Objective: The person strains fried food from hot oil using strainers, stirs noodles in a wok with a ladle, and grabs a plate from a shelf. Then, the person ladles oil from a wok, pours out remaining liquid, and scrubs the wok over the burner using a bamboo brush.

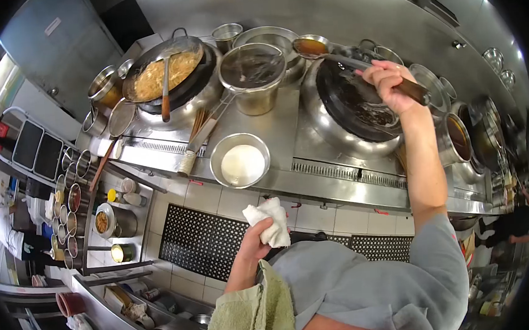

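My right hand [392,85] is closed round the wooden handle [414,91] of a ladle, whose bowl [311,46] holds orange-brown liquid above the back of the stove. Beneath it is a dark wok [352,100] with an oily surface. My left hand [258,238] grips a folded white cloth [268,220] in front of the counter. Just beyond the cloth, a metal bowl [239,160] with pale contents stands at the counter's edge. Noodle-like food [163,77] fills another wok at the left, with a wooden-handled ladle [165,89] lying across it.
A strainer [251,66] rests on a metal pot [257,102] between the woks. A pot of brown liquid [459,137] stands at the right. Small containers [74,223] crowd a rack at the left. One person [8,232] is at far left, another [517,227] at far right.
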Available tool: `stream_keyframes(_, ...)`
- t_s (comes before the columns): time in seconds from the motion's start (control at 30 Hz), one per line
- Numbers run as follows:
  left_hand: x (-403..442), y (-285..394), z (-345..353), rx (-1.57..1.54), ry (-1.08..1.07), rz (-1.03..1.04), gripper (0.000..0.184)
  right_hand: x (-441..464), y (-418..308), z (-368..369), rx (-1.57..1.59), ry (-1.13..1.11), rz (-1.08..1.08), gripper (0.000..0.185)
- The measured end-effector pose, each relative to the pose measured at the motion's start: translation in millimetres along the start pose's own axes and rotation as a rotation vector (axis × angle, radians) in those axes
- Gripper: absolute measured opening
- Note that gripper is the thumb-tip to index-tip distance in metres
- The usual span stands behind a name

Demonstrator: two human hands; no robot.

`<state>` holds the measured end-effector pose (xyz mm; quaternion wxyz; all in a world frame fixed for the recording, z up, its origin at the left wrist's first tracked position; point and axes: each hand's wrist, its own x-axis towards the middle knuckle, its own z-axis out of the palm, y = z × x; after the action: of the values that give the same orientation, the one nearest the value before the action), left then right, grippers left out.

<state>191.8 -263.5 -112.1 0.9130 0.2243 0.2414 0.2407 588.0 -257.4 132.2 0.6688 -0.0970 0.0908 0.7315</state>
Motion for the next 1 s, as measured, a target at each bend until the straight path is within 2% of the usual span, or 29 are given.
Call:
stream_keyframes(0.03,-1,3,-3,-0.002,0.0,0.007,0.058,12,5,4,-0.016,0.002,-0.008,0.043)
stream_keyframes(0.1,-5,9,-7,-0.178,-0.024,-0.063,0.056,43,6,-4,-0.118,0.01,0.008,0.027)
stream_keyframes(0.17,-6,14,-7,-0.18,-0.051,-0.042,0.056,78,6,-30,-0.408,0.025,-0.135,0.016)
stream_keyframes(0.23,-8,19,-3,-0.184,-0.078,-0.026,0.056,81,54,-18,-0.88,0.244,-0.249,0.013)
stream_keyframes(0.27,-8,22,-1,-0.103,-0.063,-0.05,0.054,92,61,-29,-1.125,0.251,-0.313,0.011)
stream_keyframes(0.3,-7,23,1,-0.021,-0.049,-0.075,0.052,102,62,-38,-1.398,0.219,-0.29,0.01)
stream_keyframes(0.37,3,19,-2,0.065,-0.052,-0.099,0.053,97,69,-52,-1.607,0.268,-0.329,0.01)
stream_keyframes(0.4,7,16,-2,0.151,-0.052,-0.121,0.054,92,59,-65,-1.649,0.25,-0.34,0.04)
stream_keyframes(0.43,10,12,0,0.156,-0.058,-0.135,0.054,78,51,-69,-1.642,0.264,-0.348,0.04)
stream_keyframes(0.5,18,8,10,0.195,0.015,-0.156,0.052,42,36,-71,-1.723,0.3,-0.451,0.056)
stream_keyframes(0.53,21,5,11,0.203,0.006,-0.174,0.052,22,21,-73,-1.668,0.326,-0.484,0.061)
stream_keyframes(0.7,41,-13,18,0.201,0.082,-0.237,0.047,-81,-61,-125,-1.918,0.685,-0.588,0.057)
stream_keyframes(0.83,49,-23,42,0.173,0.074,-0.25,0.048,-121,-78,-171,-1.738,0.762,-0.513,0.043)
stream_keyframes(0.9,53,-29,52,0.097,0.031,-0.223,0.05,-124,-81,-191,-1.287,0.604,-0.478,0.025)
stream_keyframes(0.97,57,-33,58,0.016,-0.006,-0.186,0.052,-126,-85,-194,-1.198,0.546,-0.405,0.018)
stream_keyframes(1.0,60,-33,58,-0.003,-0.057,-0.191,0.053,-125,-83,-190,-0.751,0.395,-0.393,0.019)
